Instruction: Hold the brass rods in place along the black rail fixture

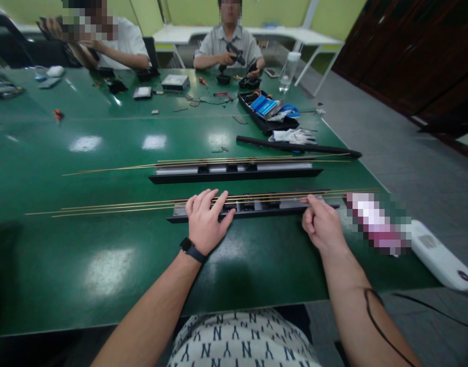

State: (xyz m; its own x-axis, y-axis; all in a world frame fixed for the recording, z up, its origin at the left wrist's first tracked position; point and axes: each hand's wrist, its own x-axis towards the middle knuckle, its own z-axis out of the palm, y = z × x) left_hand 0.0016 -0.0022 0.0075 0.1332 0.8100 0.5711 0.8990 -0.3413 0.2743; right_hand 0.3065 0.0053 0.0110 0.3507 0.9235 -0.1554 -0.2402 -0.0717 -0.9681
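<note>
A narrow black-and-grey rail (291, 204) lies across the green table in front of me, with small black fittings (272, 200) along its channel. Several long, thin brass-coloured rods (119, 208) run lengthwise over it and stick out past both ends. My left hand (205, 219) lies over the rail's left part, fingers spread across rods and channel. At the right part, my right hand (321, 224) is closed, its other fingers curled and the index fingertip at the rods. Whatever it may pinch is too small to make out.
Behind lies a second rail (234, 176) with rods on top. Farther back are a black bar (295, 147), gloves (293, 135) and a black tray (262, 120) of blue items. A white device (440, 255) sits right. Two people (228, 48) sit opposite.
</note>
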